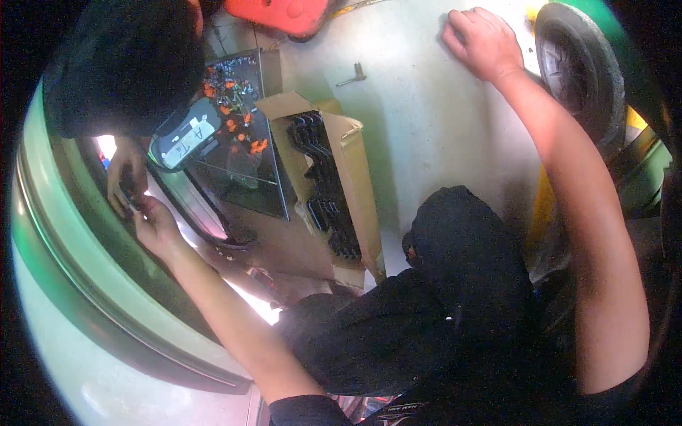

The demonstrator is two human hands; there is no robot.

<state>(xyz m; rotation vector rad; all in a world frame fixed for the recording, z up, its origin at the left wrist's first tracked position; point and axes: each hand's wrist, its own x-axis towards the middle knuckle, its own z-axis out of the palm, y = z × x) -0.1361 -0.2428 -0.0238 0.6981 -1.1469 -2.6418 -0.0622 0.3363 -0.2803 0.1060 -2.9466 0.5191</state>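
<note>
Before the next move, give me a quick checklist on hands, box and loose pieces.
1. Left hand well apart from the co-worker's hand: not ok, they are close together.
2. Left hand's grip: cannot tell, too small and dim.
3. Right hand apart from the wheel: ok.
4. Cardboard box open, black parts inside: ok.
5. Orange pieces gathered together: not ok, scattered on the dark panel.
</note>
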